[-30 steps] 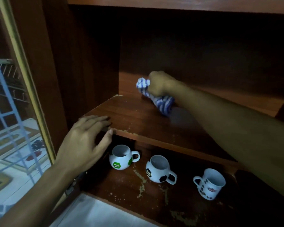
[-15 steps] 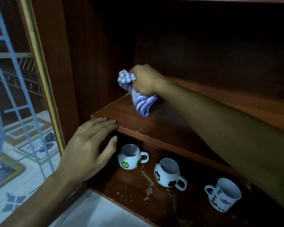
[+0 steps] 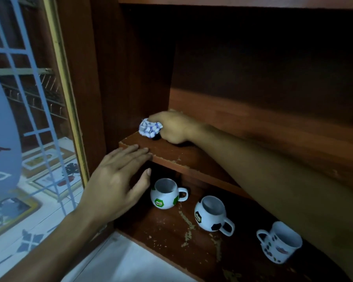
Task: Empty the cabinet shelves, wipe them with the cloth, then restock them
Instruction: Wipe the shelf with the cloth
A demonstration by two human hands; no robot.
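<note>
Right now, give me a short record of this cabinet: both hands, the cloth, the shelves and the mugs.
right hand: grips the balled cloth at the left end of the upper shelf, near the side wall
left hand: fingers flat on the upper shelf's front edge
lower shelf: worn patches; holds three upright mugs, set apart
mugs, left to right: green-logo mug, football mug, spotted mug

Right hand [image 3: 172, 127] around cloth [image 3: 150, 127]; three mugs [image 3: 165, 193] below
</note>
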